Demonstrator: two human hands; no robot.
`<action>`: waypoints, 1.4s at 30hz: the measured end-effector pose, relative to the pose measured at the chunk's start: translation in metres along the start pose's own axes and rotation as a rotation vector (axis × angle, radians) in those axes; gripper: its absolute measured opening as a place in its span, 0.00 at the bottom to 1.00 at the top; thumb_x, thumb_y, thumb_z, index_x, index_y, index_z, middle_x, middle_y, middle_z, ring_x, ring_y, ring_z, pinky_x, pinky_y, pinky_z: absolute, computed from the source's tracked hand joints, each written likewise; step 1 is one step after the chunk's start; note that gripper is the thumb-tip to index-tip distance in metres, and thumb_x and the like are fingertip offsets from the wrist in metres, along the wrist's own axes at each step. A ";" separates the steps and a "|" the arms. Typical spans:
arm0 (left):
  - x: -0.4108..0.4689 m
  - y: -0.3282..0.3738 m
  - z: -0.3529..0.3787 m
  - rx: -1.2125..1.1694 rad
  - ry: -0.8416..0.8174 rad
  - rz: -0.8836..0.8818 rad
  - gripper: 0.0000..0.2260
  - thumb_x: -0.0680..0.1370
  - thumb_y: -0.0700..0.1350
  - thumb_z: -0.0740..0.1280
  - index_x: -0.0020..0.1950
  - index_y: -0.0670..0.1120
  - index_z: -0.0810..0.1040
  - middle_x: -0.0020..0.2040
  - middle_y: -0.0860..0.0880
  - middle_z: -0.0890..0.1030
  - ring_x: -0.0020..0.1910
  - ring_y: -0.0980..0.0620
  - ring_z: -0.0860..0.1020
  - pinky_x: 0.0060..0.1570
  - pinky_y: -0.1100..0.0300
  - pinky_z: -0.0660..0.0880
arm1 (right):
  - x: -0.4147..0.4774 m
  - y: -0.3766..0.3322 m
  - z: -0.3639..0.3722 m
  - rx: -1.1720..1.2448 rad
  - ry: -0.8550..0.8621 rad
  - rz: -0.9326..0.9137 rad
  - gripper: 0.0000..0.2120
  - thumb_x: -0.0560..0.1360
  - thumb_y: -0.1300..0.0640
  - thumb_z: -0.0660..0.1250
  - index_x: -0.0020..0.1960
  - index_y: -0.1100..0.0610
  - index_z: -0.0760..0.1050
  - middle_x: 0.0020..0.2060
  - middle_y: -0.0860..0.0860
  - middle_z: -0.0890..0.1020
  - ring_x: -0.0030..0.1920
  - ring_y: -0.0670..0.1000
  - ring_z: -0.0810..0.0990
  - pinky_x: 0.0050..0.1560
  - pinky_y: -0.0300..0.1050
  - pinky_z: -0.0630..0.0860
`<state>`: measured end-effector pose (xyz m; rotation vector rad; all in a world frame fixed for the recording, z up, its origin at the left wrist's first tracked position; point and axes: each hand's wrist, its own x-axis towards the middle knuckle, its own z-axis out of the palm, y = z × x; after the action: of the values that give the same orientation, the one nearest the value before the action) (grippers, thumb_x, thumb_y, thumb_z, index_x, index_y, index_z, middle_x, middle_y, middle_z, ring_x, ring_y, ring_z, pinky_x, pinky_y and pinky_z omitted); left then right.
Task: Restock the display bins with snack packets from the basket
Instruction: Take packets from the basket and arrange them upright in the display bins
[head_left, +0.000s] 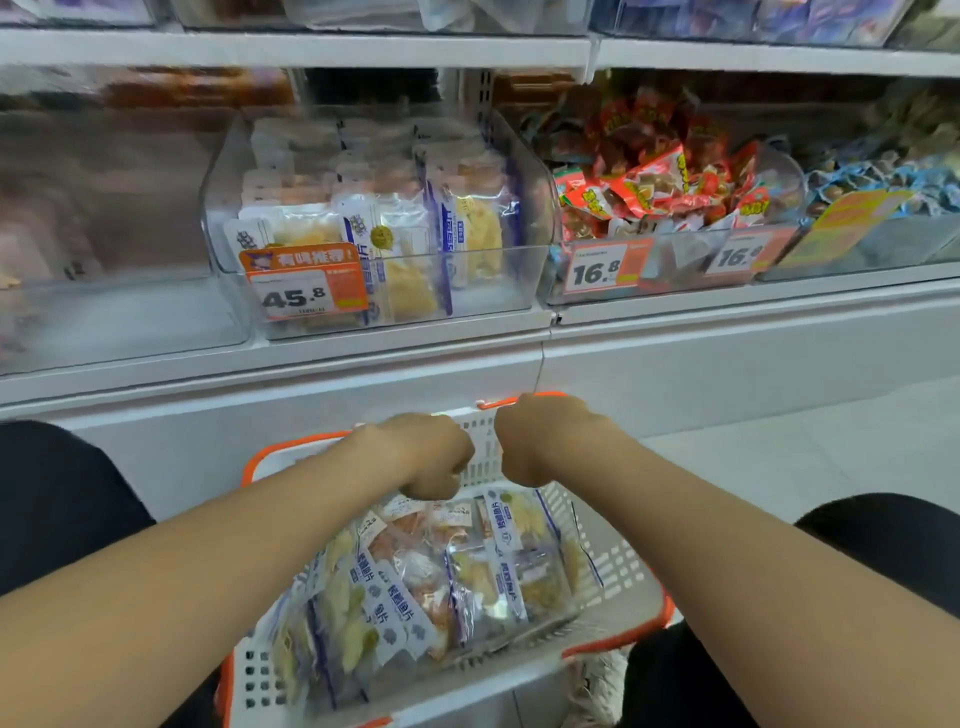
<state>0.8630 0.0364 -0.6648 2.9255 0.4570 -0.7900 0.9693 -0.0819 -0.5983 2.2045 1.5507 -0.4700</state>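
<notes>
Head view: left hand (427, 456) and right hand (540, 441) hang over the far end of the basket (623, 571). Their fingers curl under, out of sight, so I cannot tell whether they grip anything. Snack packets (441, 571) fill the basket. Judged step: pickup. The next move calls for lifting packets to the far, part-filled display bin (493, 280).

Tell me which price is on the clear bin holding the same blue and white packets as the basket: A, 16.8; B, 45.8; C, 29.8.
B: the orange tag on the front of that bin of blue-and-white packets reads 45.8; the 16.8 tag sits on the neighbouring bin of red packets.
</notes>
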 end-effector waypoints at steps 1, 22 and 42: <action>0.005 0.005 0.014 -0.004 -0.069 0.015 0.14 0.81 0.52 0.64 0.61 0.46 0.81 0.56 0.47 0.83 0.51 0.44 0.82 0.51 0.49 0.81 | 0.001 -0.003 0.013 -0.023 -0.061 -0.016 0.06 0.80 0.59 0.62 0.56 0.57 0.75 0.52 0.52 0.79 0.49 0.54 0.80 0.48 0.50 0.79; 0.009 0.021 0.169 0.053 -0.437 0.142 0.15 0.81 0.33 0.63 0.64 0.46 0.80 0.60 0.46 0.81 0.54 0.44 0.80 0.56 0.46 0.78 | 0.021 -0.058 0.053 -0.037 -0.078 -0.342 0.05 0.81 0.63 0.63 0.56 0.57 0.70 0.47 0.53 0.75 0.37 0.48 0.74 0.34 0.42 0.70; -0.012 -0.028 0.031 -1.337 0.509 -0.169 0.09 0.88 0.49 0.59 0.58 0.48 0.78 0.31 0.54 0.67 0.25 0.55 0.62 0.27 0.61 0.59 | 0.041 0.004 -0.003 0.857 -0.052 0.021 0.11 0.78 0.55 0.64 0.51 0.62 0.79 0.48 0.58 0.86 0.43 0.56 0.87 0.42 0.50 0.82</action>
<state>0.8301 0.0552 -0.6854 1.7502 0.8312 0.2757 0.9867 -0.0483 -0.6154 2.7524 1.4468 -1.3770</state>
